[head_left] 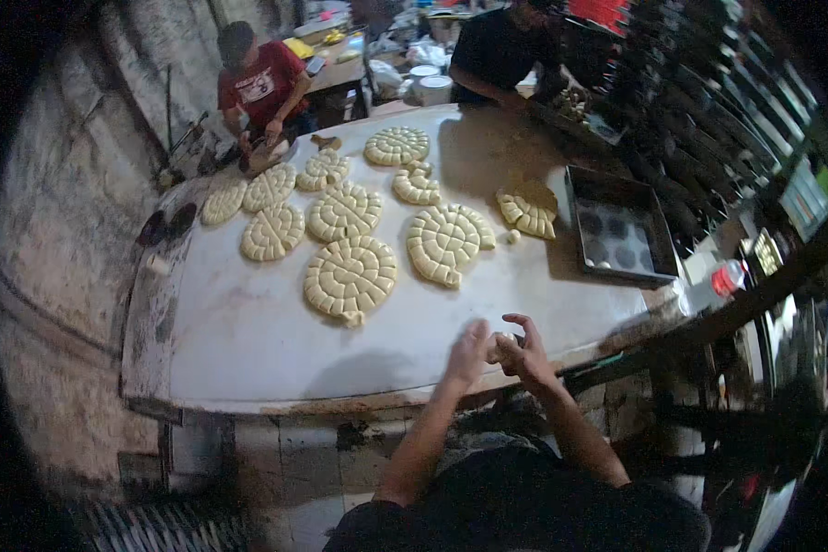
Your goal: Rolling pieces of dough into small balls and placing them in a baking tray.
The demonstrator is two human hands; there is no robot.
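Over the near edge of the worktable, my left hand, smeared by motion, is beside a small pale dough piece. My right hand grips that piece, index finger raised and curved. Beyond them lie several coiled dough rounds cut into segments, among them a large one, another with an uneven edge and a partial one. A loose dough lump sits by the partial round.
A metal pan with a few dough balls stands at the right of the pale tabletop, near a red-labelled bottle. A person in red works at the far left, another in dark clothing at the far right.
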